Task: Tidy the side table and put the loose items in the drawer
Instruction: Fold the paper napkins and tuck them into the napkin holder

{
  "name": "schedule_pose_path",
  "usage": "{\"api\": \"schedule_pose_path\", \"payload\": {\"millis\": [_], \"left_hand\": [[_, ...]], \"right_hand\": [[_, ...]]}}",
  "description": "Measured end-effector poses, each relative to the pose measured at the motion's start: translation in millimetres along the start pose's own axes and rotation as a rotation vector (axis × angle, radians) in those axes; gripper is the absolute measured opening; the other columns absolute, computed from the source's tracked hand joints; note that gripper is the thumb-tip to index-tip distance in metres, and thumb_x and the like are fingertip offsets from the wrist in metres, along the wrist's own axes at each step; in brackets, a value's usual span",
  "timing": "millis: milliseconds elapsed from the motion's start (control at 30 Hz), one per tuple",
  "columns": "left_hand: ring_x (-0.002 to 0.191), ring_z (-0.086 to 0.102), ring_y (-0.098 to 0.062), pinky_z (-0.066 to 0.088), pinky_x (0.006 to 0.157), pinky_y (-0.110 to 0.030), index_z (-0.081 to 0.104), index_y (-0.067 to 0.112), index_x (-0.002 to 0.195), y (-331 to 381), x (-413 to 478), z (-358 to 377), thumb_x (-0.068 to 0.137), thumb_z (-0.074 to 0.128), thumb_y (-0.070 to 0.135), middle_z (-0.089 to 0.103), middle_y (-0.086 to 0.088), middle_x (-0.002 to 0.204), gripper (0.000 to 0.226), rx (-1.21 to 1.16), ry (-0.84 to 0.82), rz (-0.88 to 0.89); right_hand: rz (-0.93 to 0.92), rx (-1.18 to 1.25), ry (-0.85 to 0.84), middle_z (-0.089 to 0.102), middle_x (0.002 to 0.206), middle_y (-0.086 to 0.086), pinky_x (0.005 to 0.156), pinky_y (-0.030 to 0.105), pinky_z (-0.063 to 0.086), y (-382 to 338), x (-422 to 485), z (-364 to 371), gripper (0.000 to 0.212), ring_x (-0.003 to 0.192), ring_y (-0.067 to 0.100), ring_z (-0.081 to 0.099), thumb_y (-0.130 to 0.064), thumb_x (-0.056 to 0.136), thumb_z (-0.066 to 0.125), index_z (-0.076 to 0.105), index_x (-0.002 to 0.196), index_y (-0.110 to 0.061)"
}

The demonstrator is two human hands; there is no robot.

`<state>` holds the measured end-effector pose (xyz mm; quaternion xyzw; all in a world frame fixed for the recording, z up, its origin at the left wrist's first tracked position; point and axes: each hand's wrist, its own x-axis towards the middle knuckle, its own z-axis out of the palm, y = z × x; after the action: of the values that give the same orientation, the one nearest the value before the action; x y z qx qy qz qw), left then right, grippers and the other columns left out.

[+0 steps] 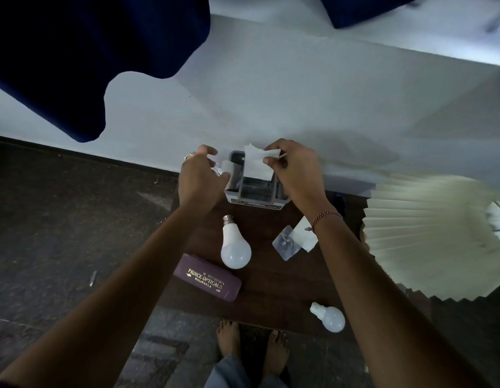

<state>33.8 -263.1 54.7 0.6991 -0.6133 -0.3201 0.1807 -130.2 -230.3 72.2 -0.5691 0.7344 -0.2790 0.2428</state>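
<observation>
A grey divided organiser box stands at the back of the dark wooden side table. Over the box my right hand pinches a white paper slip. My left hand is at the box's left side, fingers curled around a small clear object and touching a small white slip. On the table lie a large white bulb, a smaller white bulb, a maroon spectacle case and small plastic and paper packets. No drawer is visible.
A pleated cream lampshade takes up the right side beside the table. A white wall runs behind the table, with dark blue cloth hanging at upper left. Dark floor lies to the left; bare feet stand at the table's front edge.
</observation>
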Motion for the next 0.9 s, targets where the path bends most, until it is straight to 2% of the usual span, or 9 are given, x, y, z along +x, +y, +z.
{"api": "schedule_pose_path", "payload": {"millis": [100,200,333,467,633,733,900], "left_hand": [[0.106,0.060,-0.027,0.045,0.081,-0.030,0.050,0.012,0.122,-9,4,6,0.072,0.075,0.023,0.066,-0.012,0.109,0.057,0.056,0.021,-0.040],[0.107,0.058,-0.029,0.043,0.079,-0.029,0.049,0.012,0.122,-14,5,13,0.071,0.077,0.026,0.068,-0.014,0.105,0.060,0.050,-0.010,-0.052],[0.102,0.061,-0.030,0.047,0.084,-0.034,0.051,0.012,0.120,-11,6,17,0.072,0.073,0.018,0.070,-0.014,0.099,0.053,0.081,-0.022,-0.023],[0.090,0.062,-0.028,0.042,0.067,-0.029,0.055,0.016,0.116,-8,9,16,0.073,0.066,0.012,0.069,-0.008,0.091,0.045,0.104,0.025,-0.022],[0.075,0.059,-0.019,0.039,0.061,-0.026,0.057,0.020,0.113,-5,12,13,0.072,0.062,0.008,0.070,-0.002,0.080,0.043,0.082,0.062,0.021],[0.083,0.062,-0.026,0.044,0.064,-0.029,0.056,0.018,0.115,-8,11,13,0.073,0.063,0.010,0.070,-0.006,0.086,0.043,0.102,0.038,0.037],[0.094,0.063,-0.030,0.042,0.068,-0.030,0.054,0.016,0.118,-16,8,15,0.074,0.069,0.015,0.070,-0.012,0.096,0.047,0.135,0.018,0.043]], "right_hand": [[-0.009,0.005,-0.012,0.056,0.074,-0.007,0.055,0.005,0.031,5,2,5,0.015,0.056,0.000,0.045,-0.016,0.085,0.065,0.068,0.099,-0.013],[-0.013,-0.014,-0.028,0.047,0.064,-0.012,0.053,0.005,0.028,11,2,10,0.014,0.052,-0.003,0.040,-0.014,0.086,0.063,0.066,0.100,-0.011],[-0.064,-0.101,-0.078,0.065,0.087,0.007,0.062,0.018,0.035,19,0,16,0.014,0.067,0.008,0.047,-0.014,0.088,0.060,0.064,0.101,-0.010],[-0.074,-0.203,-0.116,0.067,0.096,0.006,0.062,0.024,0.037,25,-4,22,0.016,0.078,0.016,0.056,-0.018,0.090,0.057,0.063,0.104,-0.015],[-0.116,-0.249,-0.032,0.068,0.095,0.004,0.061,0.024,0.042,23,-7,25,0.015,0.082,0.018,0.061,-0.019,0.091,0.055,0.063,0.103,-0.016],[-0.112,-0.286,-0.056,0.066,0.100,0.003,0.064,0.027,0.049,23,-10,28,0.015,0.084,0.017,0.061,-0.020,0.091,0.055,0.062,0.104,-0.017],[-0.126,-0.320,-0.145,0.063,0.115,0.000,0.073,0.024,0.046,26,-15,31,0.022,0.100,0.017,0.061,-0.019,0.087,0.060,0.062,0.109,-0.019]]}}
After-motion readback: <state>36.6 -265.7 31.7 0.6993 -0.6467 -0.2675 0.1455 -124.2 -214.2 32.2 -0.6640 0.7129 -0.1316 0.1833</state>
